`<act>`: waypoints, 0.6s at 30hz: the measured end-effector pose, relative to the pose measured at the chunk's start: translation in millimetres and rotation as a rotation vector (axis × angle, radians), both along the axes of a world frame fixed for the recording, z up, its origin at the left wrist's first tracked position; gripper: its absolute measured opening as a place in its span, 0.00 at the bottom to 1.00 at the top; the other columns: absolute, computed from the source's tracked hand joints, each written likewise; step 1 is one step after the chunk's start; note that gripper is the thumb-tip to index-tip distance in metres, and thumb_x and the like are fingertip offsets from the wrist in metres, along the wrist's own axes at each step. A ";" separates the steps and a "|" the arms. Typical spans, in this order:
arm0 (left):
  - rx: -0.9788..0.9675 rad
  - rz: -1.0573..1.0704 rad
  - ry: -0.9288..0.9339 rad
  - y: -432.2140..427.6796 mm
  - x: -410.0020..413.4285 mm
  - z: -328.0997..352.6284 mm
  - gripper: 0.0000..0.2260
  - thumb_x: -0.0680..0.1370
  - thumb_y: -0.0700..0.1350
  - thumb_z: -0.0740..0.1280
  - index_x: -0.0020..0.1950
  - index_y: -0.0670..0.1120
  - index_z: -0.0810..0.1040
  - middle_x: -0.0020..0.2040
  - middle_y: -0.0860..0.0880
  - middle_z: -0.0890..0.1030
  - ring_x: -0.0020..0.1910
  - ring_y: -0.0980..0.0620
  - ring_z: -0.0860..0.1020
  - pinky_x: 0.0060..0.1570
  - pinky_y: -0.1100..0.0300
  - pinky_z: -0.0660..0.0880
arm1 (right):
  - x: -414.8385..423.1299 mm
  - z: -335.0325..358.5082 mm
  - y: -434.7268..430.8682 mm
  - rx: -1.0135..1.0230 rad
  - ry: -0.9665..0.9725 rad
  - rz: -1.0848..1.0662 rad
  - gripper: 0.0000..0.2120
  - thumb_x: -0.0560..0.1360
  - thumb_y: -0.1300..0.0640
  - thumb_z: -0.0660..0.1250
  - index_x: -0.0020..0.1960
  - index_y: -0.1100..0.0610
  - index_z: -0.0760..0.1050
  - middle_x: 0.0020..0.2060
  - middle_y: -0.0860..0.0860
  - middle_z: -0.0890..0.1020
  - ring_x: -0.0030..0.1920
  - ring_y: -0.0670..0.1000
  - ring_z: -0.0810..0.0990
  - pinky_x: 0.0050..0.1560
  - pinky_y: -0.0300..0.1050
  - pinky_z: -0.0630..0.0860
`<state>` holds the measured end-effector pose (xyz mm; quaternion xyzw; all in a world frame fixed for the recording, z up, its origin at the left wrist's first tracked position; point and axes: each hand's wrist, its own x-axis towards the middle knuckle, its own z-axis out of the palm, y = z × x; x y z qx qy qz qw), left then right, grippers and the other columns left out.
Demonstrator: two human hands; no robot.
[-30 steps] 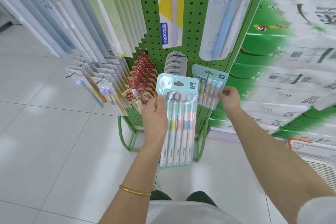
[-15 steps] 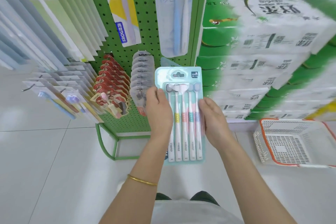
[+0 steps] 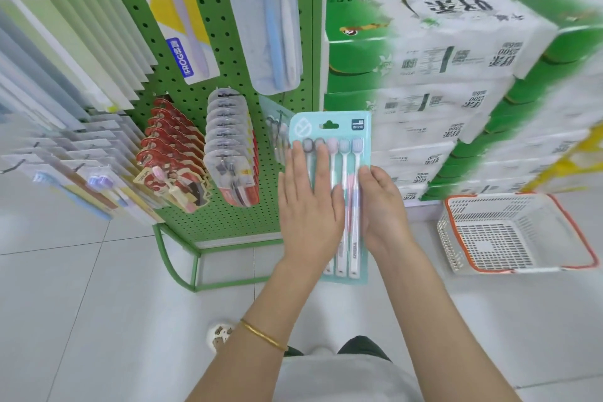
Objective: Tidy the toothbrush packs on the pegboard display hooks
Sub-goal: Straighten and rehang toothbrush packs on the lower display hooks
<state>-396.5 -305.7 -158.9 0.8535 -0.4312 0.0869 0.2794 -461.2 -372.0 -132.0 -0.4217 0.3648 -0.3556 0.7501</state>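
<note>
A teal toothbrush pack (image 3: 330, 127) with several brushes is held upright in front of the green pegboard (image 3: 228, 52). My left hand (image 3: 310, 206) lies flat on its front, fingers straight and reaching up to the brush heads. My right hand (image 3: 381, 206) grips the pack's right edge, fingers on the front. Behind its top left corner, another teal pack (image 3: 275, 130) hangs on a hook. Rows of red packs (image 3: 169, 147) and clear blister packs (image 3: 228, 147) hang further left on the board.
White toothbrush packs (image 3: 65, 157) fan out on hooks at the left. Stacked green-and-white cartons (image 3: 440, 75) rise to the right of the stand. A white basket with an orange rim (image 3: 456, 238) sits on the tiled floor at the right.
My right hand left the hanging teal pack and took the held pack's right edge. My left hand went from gripping the pack to lying flat on its front. The view swung right.
</note>
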 end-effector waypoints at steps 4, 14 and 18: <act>0.133 -0.144 -0.097 13.3 -12.3 -11.1 0.24 0.83 0.53 0.47 0.77 0.45 0.58 0.77 0.40 0.57 0.76 0.43 0.56 0.72 0.44 0.59 | 1.2 5.3 -17.0 0.103 -0.048 -0.084 0.09 0.82 0.58 0.58 0.44 0.56 0.73 0.40 0.51 0.82 0.41 0.49 0.81 0.49 0.44 0.78; 0.379 -0.310 -0.137 15.1 -13.5 -2.8 0.35 0.75 0.64 0.52 0.76 0.44 0.61 0.76 0.39 0.58 0.76 0.40 0.55 0.74 0.43 0.53 | 3.5 -1.8 -46.1 0.272 -0.121 -0.175 0.07 0.81 0.56 0.59 0.51 0.59 0.73 0.43 0.53 0.82 0.43 0.51 0.82 0.47 0.49 0.79; 0.413 -0.323 -0.064 9.8 -14.3 11.7 0.36 0.76 0.59 0.59 0.78 0.44 0.50 0.78 0.40 0.46 0.77 0.41 0.44 0.73 0.50 0.41 | 3.0 -0.8 -45.0 0.282 -0.115 -0.176 0.10 0.82 0.54 0.58 0.56 0.58 0.74 0.49 0.55 0.83 0.50 0.54 0.83 0.52 0.52 0.79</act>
